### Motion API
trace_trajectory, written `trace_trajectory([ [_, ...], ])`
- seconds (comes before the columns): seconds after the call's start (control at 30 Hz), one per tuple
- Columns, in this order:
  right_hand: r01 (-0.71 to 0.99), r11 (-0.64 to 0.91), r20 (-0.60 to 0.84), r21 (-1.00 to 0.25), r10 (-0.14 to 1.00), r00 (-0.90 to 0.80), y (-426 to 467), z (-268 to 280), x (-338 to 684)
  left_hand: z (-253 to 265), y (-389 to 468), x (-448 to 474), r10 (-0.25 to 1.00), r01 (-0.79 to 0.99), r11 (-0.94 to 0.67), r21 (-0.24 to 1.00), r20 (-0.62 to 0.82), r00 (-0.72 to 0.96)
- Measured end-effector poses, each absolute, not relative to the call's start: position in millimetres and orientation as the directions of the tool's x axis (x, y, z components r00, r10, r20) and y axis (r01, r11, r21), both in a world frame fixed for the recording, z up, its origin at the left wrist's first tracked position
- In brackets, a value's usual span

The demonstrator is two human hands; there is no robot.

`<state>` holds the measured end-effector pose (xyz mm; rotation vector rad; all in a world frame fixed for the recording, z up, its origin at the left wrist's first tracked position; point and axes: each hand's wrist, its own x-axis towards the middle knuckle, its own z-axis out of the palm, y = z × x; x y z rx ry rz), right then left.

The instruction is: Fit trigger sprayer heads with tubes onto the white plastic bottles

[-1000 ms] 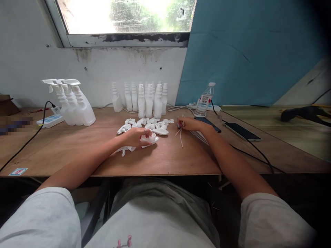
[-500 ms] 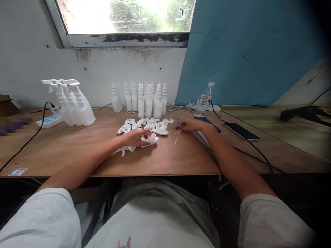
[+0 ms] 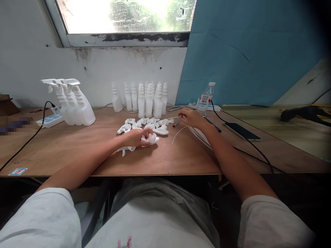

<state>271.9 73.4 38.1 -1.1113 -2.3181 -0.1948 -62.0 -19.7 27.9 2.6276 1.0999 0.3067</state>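
My left hand [image 3: 138, 137] is closed on a white spray trigger head [image 3: 153, 138], its round collar facing up, low over the table. Just behind it lies a loose pile of white trigger heads [image 3: 147, 124]. Farther right, my right hand [image 3: 190, 118] pinches a thin white dip tube [image 3: 173, 118] whose free end points left toward the pile. More thin white tubes [image 3: 198, 135] lie under that wrist, one curving out to the left. A small dark pen-like tool [image 3: 176, 123] rests between the pile and my right hand.
Several white bottles [image 3: 148, 101] stand against the wall. Bottles with trigger heads [image 3: 74, 103] stand at left beside a power strip [image 3: 50, 120]. A water bottle [image 3: 205, 98], a phone [image 3: 242, 131] and black cables [image 3: 254, 147] are at right. The table's front edge [image 3: 165, 175] is near me.
My right hand has moved slightly up and away from me, and a tube now extends leftward from its fingers. The left hand stays in place with the spray trigger head.
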Motion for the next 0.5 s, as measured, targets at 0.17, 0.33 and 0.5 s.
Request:
trace_trajectory([
  [0.17, 0.591, 0.738, 0.743, -0.326, 0.587, -0.323, 62.5, 43.1, 253.9, 28.3, -20.4, -61.6, 0.704, 0.643, -0.691, 0.332, 0.107, 0.702],
  [0.33, 0.332, 0.755, 0.755, -0.565, 0.636, -0.159, 60.5, 42.6, 240.1, 28.4, -18.1, -62.0, 0.700, 0.647, -0.694, 0.316, 0.086, 0.709],
  [0.5, 0.270, 0.761, 0.752, -0.589, 0.639, -0.161, 56.0, 42.1, 234.8, 23.8, -12.5, -64.7, 0.668, 0.627, -0.730, 0.271, 0.091, 0.739],
])
